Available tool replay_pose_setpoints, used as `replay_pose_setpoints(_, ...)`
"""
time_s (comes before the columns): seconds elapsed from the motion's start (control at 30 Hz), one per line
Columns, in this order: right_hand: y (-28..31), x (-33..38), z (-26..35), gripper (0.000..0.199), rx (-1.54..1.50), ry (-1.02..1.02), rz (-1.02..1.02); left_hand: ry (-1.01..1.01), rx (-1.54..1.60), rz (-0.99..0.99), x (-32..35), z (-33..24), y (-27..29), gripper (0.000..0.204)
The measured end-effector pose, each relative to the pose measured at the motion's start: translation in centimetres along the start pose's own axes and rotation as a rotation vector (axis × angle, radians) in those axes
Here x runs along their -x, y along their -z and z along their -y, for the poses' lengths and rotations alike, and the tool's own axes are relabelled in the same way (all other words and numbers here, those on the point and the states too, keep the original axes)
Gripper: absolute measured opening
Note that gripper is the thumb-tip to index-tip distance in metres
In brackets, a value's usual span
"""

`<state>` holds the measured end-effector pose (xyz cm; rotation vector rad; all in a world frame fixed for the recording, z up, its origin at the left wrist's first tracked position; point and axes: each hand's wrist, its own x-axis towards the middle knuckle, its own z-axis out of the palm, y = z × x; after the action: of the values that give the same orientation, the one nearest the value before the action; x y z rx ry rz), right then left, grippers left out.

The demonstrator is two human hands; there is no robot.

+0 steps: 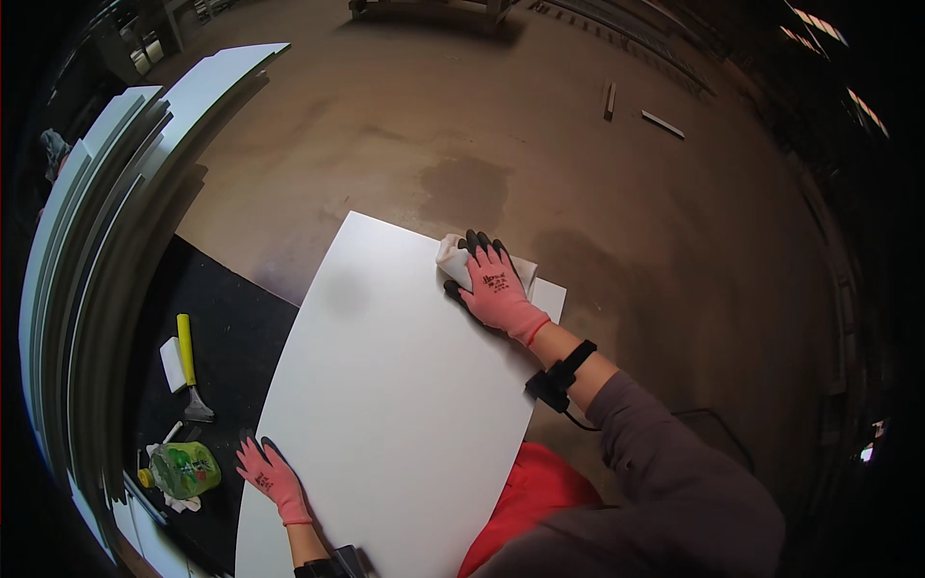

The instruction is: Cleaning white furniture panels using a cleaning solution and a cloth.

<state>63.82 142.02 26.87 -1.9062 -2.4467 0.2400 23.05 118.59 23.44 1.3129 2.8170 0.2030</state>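
A large white panel (pixel 385 347) lies flat in front of me on a black-topped table. My right hand (pixel 496 289), in a pink glove with black fingertips, presses a white cloth (pixel 451 258) onto the panel near its far right corner. The cloth bunches out on both sides of the fingers. At the panel's left edge, low in the view, rests my left hand (pixel 273 479) in a matching glove. Its fingers are stretched out and apart, reaching over the edge, with nothing in them.
Left of the panel, the black tabletop (pixel 231 299) bears a scraper (pixel 187 356) with a yellow handle, a white block (pixel 172 364) and a bottle (pixel 185 469) of green liquid. Stacked panels (pixel 106 241) stand farther left. Two strips (pixel 663 124) lie on the brown floor.
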Motion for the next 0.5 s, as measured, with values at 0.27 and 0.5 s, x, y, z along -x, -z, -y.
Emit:
replay_pose_setpoints(0.27,-1.4,-16.5,11.2,0.060,-0.122,0.254,-0.058,-0.022,0.098,-0.011,0.3,-1.1,0.7,0.041)
replay_pose_setpoints(0.5,-0.7,-9.4,11.7,0.062,-0.078,0.619,-0.020,-0.021,0.083,-0.023,0.2,0.7,0.5,0.040)
